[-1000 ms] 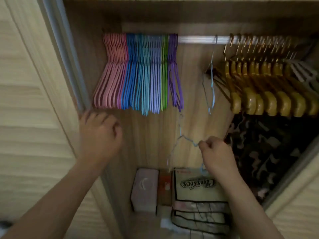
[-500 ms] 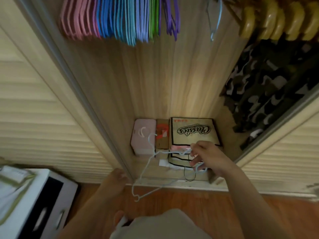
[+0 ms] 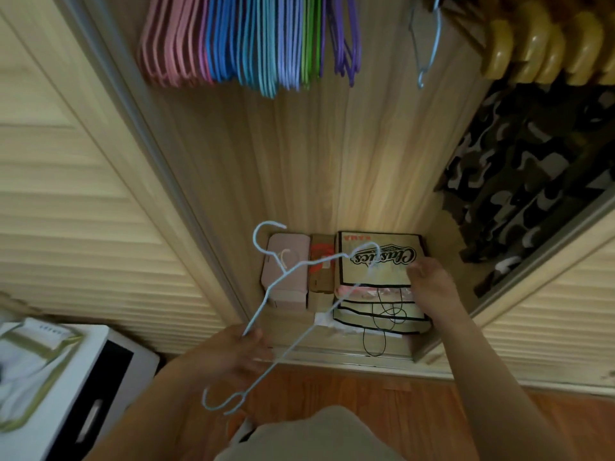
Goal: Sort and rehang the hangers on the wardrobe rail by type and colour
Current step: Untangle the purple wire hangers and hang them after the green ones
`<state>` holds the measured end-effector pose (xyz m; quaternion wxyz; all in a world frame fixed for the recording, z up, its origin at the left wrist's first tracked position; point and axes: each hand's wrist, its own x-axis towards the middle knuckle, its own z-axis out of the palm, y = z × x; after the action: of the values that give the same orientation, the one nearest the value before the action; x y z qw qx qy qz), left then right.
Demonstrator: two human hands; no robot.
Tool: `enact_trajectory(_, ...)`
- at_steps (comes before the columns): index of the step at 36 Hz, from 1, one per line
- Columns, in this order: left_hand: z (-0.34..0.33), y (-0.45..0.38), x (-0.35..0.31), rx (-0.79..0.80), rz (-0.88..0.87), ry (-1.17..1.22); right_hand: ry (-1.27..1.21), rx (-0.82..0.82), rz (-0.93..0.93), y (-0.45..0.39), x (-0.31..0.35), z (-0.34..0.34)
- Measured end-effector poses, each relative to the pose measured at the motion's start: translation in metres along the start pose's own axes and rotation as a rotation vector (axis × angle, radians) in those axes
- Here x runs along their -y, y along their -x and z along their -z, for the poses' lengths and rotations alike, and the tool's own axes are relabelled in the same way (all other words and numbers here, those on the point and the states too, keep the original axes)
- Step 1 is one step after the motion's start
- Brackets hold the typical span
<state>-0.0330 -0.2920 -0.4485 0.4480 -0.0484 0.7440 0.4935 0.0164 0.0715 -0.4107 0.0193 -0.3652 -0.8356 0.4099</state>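
Note:
My left hand [image 3: 238,352] grips a pale blue wire hanger [image 3: 301,334] by one arm, low in front of the wardrobe floor. The hanger lies slanted, hook [image 3: 266,232] up and to the left. My right hand [image 3: 429,282] hovers just right of the hanger's far end, over a bag, holding nothing. Along the top edge hangs a tight bunch of coloured hangers [image 3: 249,41]: pink, blue, teal, lavender, green, then purple. A lone pale blue wire hanger [image 3: 429,44] hangs to their right, then several yellow wooden hangers [image 3: 539,44]. The rail is out of view.
A "Classics" bag [image 3: 379,261], a pink box [image 3: 286,277] and a cardboard box [image 3: 321,277] sit on the wardrobe floor. A camouflage garment [image 3: 532,168] hangs at right. A louvred door [image 3: 73,194] stands at left, a white drawer unit [image 3: 100,377] at lower left.
The view dropped from the rail to the wardrobe floor. The pale blue hanger passed from my right hand to my left hand, and my right hand let go of it.

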Motion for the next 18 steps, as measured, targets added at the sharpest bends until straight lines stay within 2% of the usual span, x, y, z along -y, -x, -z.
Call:
enact_trajectory(2,-0.010,0.002,-0.018,-0.010,-0.043,0.112,-0.065,0.161,0.018,0.010,0.011,-0.001)
enact_trajectory(4,-0.021,-0.001,-0.035,0.031,-0.074,0.206,-0.154,0.387,-0.009,0.022,0.020,-0.003)
enact_trajectory(6,-0.032,-0.003,-0.052,0.074,-0.083,0.322,-0.204,0.543,-0.025,0.031,0.027,-0.004)
enact_trajectory(9,-0.050,-0.017,-0.073,0.016,-0.105,0.499,-0.240,0.634,-0.025,0.040,0.035,-0.003)
enact_trajectory(14,-0.088,-0.022,-0.097,-0.169,-0.119,0.509,-0.312,0.817,0.026,0.072,0.053,0.003)
enact_trajectory(16,-0.104,-0.022,-0.107,-0.239,-0.131,0.533,-0.288,0.845,0.076,0.086,0.056,0.001)
enact_trajectory(18,-0.117,-0.023,-0.114,-0.344,-0.135,0.544,-0.192,0.803,0.154,0.097,0.058,-0.006)
